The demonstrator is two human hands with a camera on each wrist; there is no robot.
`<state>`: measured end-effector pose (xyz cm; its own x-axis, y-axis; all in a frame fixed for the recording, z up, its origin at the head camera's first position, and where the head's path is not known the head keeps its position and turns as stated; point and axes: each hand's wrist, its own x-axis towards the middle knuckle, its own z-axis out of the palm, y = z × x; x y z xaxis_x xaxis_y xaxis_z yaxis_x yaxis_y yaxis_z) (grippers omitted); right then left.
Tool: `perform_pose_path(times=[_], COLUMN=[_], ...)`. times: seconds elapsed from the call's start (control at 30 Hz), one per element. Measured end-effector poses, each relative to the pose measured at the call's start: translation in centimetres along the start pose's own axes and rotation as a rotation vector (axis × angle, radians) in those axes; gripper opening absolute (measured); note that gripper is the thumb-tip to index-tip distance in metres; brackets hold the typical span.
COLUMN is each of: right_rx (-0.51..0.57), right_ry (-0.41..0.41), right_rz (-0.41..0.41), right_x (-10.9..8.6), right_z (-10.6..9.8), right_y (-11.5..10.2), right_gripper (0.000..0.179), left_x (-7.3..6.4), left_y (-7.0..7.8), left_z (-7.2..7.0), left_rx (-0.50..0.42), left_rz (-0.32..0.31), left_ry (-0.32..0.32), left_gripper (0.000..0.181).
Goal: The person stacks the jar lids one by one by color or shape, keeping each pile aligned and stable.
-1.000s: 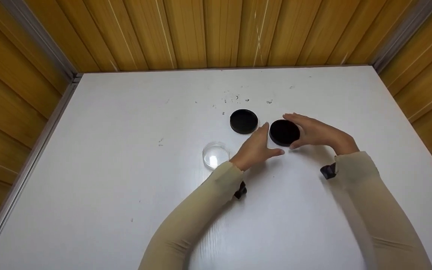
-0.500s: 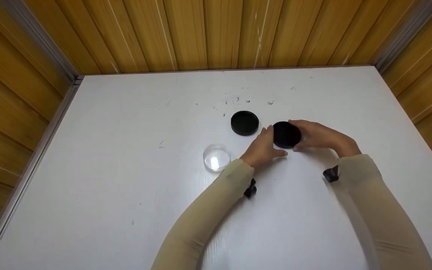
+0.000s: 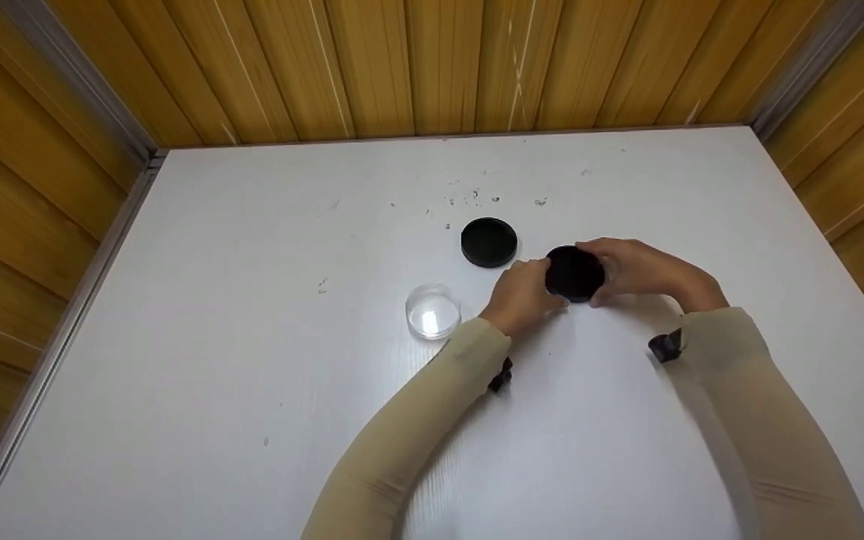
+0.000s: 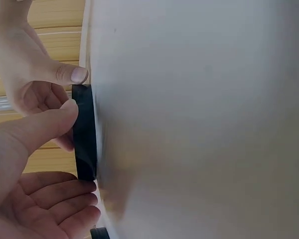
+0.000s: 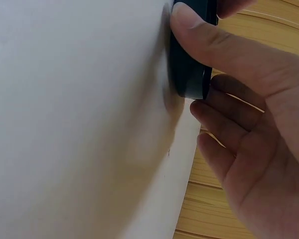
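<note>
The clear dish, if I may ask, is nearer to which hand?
Left: the left hand is just right of the clear dish in the head view; the right hand is beyond the held black disc.

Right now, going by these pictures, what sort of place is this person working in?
Probably an enclosed work booth, though the pictures can't confirm it: wood-patterned panels stand along the far, left and right sides of a white tabletop, and grey framing strips line the corners.
</note>
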<state>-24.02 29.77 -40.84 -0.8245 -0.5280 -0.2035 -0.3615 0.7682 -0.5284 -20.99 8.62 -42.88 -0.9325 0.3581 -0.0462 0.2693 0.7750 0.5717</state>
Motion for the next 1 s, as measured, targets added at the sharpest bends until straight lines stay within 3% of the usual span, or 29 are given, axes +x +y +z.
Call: perform_pose_path(times=[0.37,0.67,1.0], right_rx=[0.020,0.023,0.012], right_ry=[-0.030,-0.032,-0.028], right_rz=[0.062,0.017,-0.047], right_x=[-0.5,-0.2,0.4], right_z=[-0.9,-0.9,-0.2], right_y=[-1.3,-2.3,-3.7], right_gripper=[0.091,0.088,0.089], left_x=[-0.8,-1.7,-3.5], left_y=[0.7,0.4,-0.5], left_z=[-1.4,-2.9,-4.9], left_rx=[0.058,0.080,0.161], left_rz=[0.000,-0.006,0.051], left_ry=[0.011,0.016,0.013], left_gripper=[0.034,0.035,0.032])
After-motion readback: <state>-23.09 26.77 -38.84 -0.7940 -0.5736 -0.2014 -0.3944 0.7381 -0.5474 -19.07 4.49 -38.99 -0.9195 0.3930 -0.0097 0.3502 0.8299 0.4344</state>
